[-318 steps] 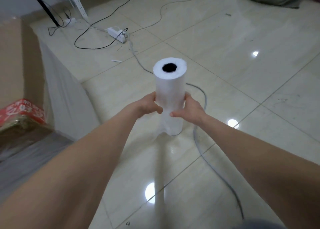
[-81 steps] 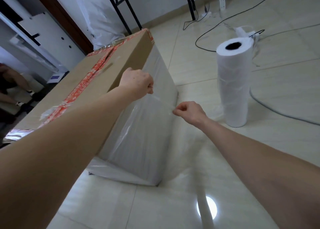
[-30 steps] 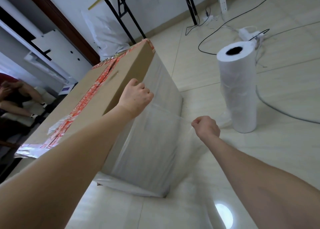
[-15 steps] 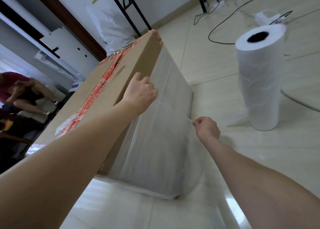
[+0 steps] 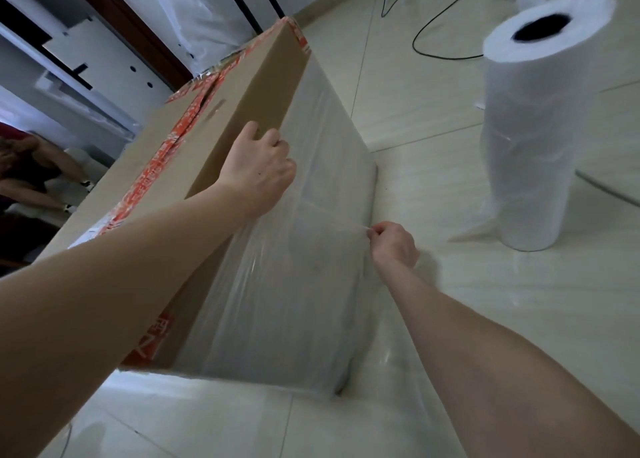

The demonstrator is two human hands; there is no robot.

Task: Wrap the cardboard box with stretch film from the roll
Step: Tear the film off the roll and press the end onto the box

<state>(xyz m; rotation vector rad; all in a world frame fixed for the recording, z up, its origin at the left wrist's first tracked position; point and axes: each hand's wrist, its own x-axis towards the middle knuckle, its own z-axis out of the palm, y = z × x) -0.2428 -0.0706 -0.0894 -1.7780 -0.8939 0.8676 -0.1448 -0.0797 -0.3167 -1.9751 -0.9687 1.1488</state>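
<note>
A large cardboard box with red tape along its top seam stands on the tiled floor, its near side covered in clear stretch film. My left hand grips the film's upper edge against the box's top edge. My right hand pinches the same film edge lower down, near the box's right corner, so the edge runs taut between the two hands. The white stretch film roll stands upright on the floor to the right, apart from both hands.
Black and grey cables lie on the floor behind the roll. Black table legs and a white plastic sheet stand by the far wall. A seated person is at the far left. Open tiled floor lies between box and roll.
I set the roll down on the floor and took the film edge in both hands. In the last second the view has moved closer and my right hand has pulled the edge lower.
</note>
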